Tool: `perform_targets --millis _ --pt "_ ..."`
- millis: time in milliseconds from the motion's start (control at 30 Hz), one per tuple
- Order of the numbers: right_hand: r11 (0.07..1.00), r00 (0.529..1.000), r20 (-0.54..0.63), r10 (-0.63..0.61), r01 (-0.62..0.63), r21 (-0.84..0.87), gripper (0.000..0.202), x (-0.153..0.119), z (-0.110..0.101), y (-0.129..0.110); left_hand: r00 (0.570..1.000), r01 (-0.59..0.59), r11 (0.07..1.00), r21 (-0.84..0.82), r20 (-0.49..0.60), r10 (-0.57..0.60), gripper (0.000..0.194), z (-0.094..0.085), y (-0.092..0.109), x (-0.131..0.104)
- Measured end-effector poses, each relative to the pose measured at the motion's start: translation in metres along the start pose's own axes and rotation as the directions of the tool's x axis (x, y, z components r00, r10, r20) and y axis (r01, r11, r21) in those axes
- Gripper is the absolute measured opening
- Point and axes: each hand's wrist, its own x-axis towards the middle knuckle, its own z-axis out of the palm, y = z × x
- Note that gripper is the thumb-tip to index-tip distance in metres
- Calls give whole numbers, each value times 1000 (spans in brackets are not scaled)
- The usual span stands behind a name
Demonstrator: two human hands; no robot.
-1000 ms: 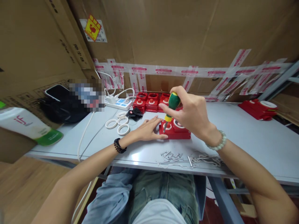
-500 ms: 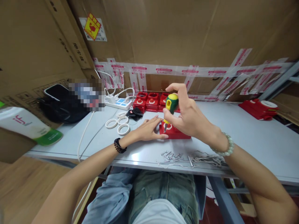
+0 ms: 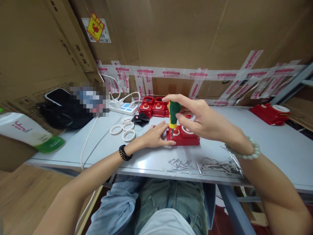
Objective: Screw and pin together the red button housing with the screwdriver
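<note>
My right hand (image 3: 195,114) grips the green-and-yellow handle of a screwdriver (image 3: 174,114), which stands almost upright. The screwdriver's tip meets the left end of a red plastic box (image 3: 184,140) lying on the table. On top of that box are a red round knob or dial with white markings and a white ring, partly covered by my right hand. My left hand (image 3: 156,135) holds the box's left end, thumb along its front and fingers behind. Closer to me lies a pile of silver screws (image 3: 179,163), beside metal rods with white string (image 3: 217,166).
Several similar red boxes (image 3: 158,107) stand at the back beside a power strip (image 3: 126,107). White rings (image 3: 128,135) and a black strap (image 3: 140,119) lie left of my hands. A bottle (image 3: 31,132) and phone (image 3: 57,96) are far left; another red unit (image 3: 267,114) is far right.
My right hand has turned about the screwdriver and its wrist has shifted right. The screwdriver stands straighter, its tip still at the box's left end. My left hand has stayed in place.
</note>
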Motion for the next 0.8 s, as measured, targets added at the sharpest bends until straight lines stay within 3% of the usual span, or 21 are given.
perform_targets --millis 67,133,233,300,400,500,567,700,800 --pt "1000 999 -26 24 -24 -17 45 0 -1 0 1000 5 1000 0 0 -5 73 0 0 0" --pt "992 989 -138 57 -71 -101 36 2 3 3 1000 8 1000 -7 -1 -8 75 0 0 0" --pt "952 932 -350 96 -189 -241 30 6 17 11 1000 -6 1000 -26 -2 6 76 -2 2 -1" --pt "925 908 -408 91 -229 -302 30 8 23 16 1000 -13 999 -32 -3 13 76 -2 2 -1" --pt "959 940 -336 61 -149 -242 34 9 23 18 1000 -28 999 -32 -13 27 73 -1 1 -1" --pt "998 974 -223 50 -56 -19 34 8 18 18 999 -36 999 -31 -26 36 72 0 0 0" --pt "998 964 -258 63 -56 36 29 9 19 18 999 -33 999 -28 -31 32 72 0 0 0" --pt "984 895 -443 59 -127 -127 33 11 27 19 999 -26 999 -27 -22 25 72 -1 1 0" --pt "995 929 -369 9 -45 -88 32 10 28 17 1000 -19 1000 -16 -12 19 74 0 0 0"
